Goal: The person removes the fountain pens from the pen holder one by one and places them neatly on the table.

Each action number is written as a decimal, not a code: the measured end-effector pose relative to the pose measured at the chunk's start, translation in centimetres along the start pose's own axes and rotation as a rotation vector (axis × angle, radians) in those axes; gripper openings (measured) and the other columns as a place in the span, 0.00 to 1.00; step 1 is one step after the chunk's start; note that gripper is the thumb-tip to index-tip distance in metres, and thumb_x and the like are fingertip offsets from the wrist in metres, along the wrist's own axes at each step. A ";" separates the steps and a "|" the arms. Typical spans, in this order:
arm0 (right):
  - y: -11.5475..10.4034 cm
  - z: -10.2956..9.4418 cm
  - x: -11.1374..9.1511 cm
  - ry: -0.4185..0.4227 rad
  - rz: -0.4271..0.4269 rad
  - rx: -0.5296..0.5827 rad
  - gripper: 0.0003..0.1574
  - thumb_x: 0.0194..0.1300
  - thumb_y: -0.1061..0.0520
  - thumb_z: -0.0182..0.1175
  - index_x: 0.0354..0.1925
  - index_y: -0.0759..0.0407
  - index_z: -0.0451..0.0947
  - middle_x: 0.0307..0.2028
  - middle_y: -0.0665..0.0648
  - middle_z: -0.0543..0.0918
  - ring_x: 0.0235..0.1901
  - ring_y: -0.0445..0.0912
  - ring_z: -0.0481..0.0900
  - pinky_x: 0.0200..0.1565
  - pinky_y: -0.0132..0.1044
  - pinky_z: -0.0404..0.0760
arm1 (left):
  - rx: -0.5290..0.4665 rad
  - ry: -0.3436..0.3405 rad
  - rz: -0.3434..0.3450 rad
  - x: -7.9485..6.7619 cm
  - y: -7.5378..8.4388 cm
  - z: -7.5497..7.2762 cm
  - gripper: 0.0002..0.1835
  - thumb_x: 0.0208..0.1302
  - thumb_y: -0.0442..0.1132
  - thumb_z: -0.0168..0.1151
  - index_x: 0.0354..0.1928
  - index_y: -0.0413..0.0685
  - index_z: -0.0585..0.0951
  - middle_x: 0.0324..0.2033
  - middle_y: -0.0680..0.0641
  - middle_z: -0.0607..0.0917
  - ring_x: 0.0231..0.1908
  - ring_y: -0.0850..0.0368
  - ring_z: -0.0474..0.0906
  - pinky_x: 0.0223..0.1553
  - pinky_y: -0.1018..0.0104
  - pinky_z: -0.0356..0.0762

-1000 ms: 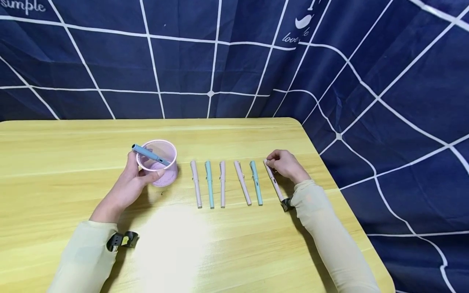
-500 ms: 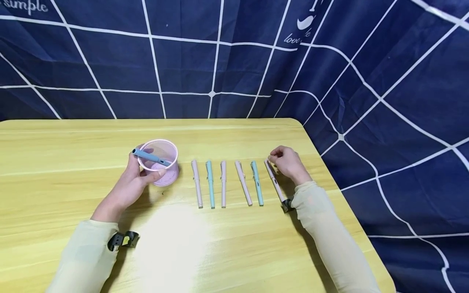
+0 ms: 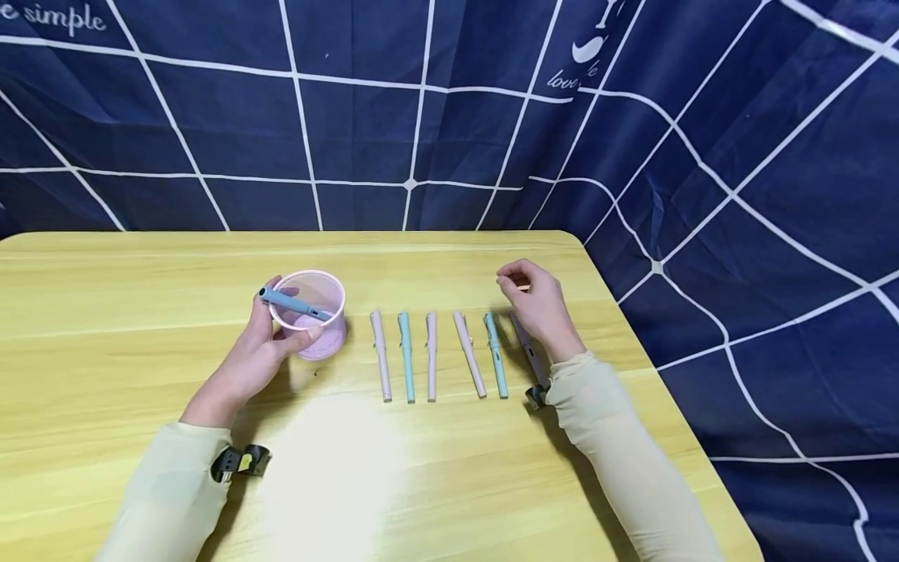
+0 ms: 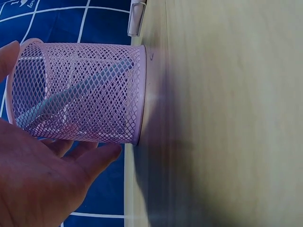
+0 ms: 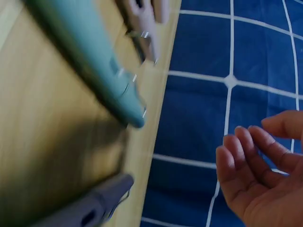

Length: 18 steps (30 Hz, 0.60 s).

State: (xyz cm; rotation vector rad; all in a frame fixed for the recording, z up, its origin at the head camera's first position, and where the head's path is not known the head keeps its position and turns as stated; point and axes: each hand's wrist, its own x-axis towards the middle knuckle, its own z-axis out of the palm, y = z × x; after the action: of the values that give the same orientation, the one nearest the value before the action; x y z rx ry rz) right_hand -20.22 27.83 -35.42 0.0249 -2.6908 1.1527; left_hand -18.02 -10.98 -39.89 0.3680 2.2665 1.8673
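Note:
My left hand [image 3: 256, 363] grips a pink mesh pen cup [image 3: 335, 332], thumb at the rim and fingers along its far side. Inside the cup a blue pen [image 3: 293, 303] leans with its end on the rim; it shows through the mesh [image 4: 94, 85] in the left wrist view. Above the table, my right hand [image 3: 539, 304] has loosely bent fingers and holds nothing. Partly under that hand in the head view lies a pale purple pen [image 3: 531, 355]. Left of it is a teal pen [image 3: 495, 355], which looms large in the right wrist view.
Several more pens lie side by side on the wooden table [image 3: 435, 484]: a pink pen [image 3: 470, 355], a lilac pen [image 3: 431, 357], another teal pen [image 3: 406, 357] and a pale pen [image 3: 381, 357]. A blue gridded cloth [image 3: 365, 133] hangs behind and to the right.
My right hand has let go of the pale purple pen at the row's right end and moved up and slightly left. The left hand and cup stay in place.

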 end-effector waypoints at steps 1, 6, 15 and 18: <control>-0.4 0.2 0.0 -0.011 -0.017 0.011 0.10 0.71 0.59 0.58 0.45 0.64 0.80 0.40 0.59 0.82 0.43 0.50 0.77 0.46 0.43 0.76 | -0.001 0.000 0.002 0.0 0.0 0.0 0.49 0.67 0.35 0.61 0.76 0.44 0.36 0.72 0.40 0.52 0.72 0.43 0.44 0.69 0.39 0.44; -2.2 1.4 0.0 -0.057 -0.091 0.058 0.09 0.71 0.60 0.58 0.45 0.65 0.80 0.40 0.57 0.82 0.43 0.49 0.78 0.46 0.42 0.78 | 0.007 0.003 0.001 -0.2 0.2 -0.1 0.48 0.67 0.37 0.62 0.76 0.45 0.38 0.72 0.40 0.53 0.72 0.42 0.44 0.68 0.38 0.43; -6.3 5.0 -0.4 -0.142 -0.181 0.123 0.07 0.70 0.62 0.59 0.44 0.62 0.80 0.40 0.54 0.81 0.40 0.45 0.79 0.45 0.38 0.79 | -0.004 0.016 0.012 -0.3 0.2 0.0 0.47 0.66 0.37 0.62 0.75 0.44 0.41 0.71 0.39 0.54 0.71 0.43 0.44 0.68 0.38 0.43; -7.6 6.1 -0.4 -0.157 -0.218 0.146 0.07 0.69 0.63 0.59 0.44 0.63 0.81 0.39 0.53 0.82 0.39 0.44 0.79 0.45 0.37 0.79 | -0.010 0.016 0.024 -0.2 0.2 0.1 0.45 0.66 0.35 0.62 0.75 0.43 0.43 0.70 0.38 0.55 0.70 0.43 0.47 0.69 0.39 0.45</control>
State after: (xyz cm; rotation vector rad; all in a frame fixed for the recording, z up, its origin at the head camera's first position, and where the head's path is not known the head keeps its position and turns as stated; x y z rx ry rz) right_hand -20.20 18.11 -34.19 0.4369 -2.6444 1.3232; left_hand -17.83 -10.92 -39.75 0.3813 2.2724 1.8995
